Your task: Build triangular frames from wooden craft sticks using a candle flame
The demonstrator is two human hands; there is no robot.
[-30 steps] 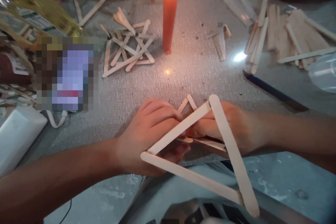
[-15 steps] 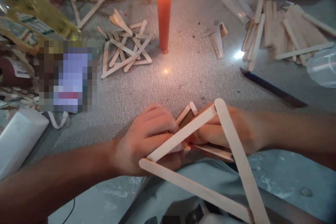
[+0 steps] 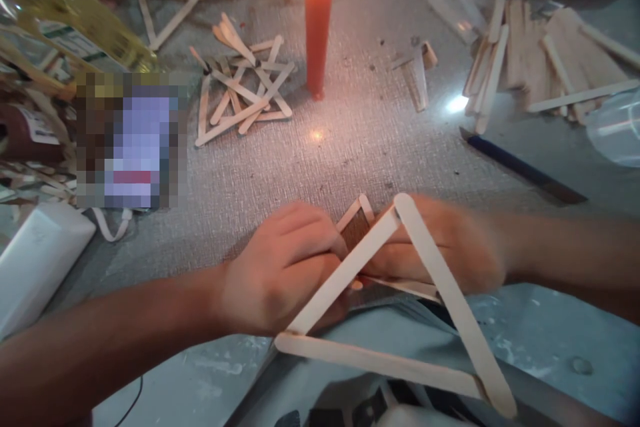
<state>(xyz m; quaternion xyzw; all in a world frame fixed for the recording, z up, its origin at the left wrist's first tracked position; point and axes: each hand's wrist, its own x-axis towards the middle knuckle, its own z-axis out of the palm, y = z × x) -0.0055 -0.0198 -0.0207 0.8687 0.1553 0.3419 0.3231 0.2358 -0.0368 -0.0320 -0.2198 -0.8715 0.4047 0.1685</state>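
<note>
At the near edge of the grey table (image 3: pixel 215 220), you held a stick frame (image 3: pixel 452 300) up between your two hands. Its nearest part was a tilted triangle of three flat wooden sticks, one corner up by your right hand (image 3: pixel 460 243) and the opposite side low and closest to you. A smaller peak of sticks (image 3: pixel 361 201) showed just beyond, between your knuckles.

Your left hand (image 3: pixel 280 273) was closed, its fingers curled inward on the frame; your right hand was curled on it from the other side, the two close together. The triangle and your own knuckles hid the fingertips, so I could not tell which stick each hand pinched. Another stick (image 3: pixel 410 289) ran just under your right hand's fingers.

Beyond your hands an orange candle (image 3: pixel 318 33) stood upright, its top glowing, and left of it lay a cluster of joined sticks (image 3: pixel 253 109). Farther left was a bottle of yellow liquid (image 3: pixel 100 23), with a white block (image 3: pixel 47 253) nearer you. On your right lay a dark blade (image 3: pixel 525 169), a heap of loose sticks (image 3: pixel 530 60) past it.
</note>
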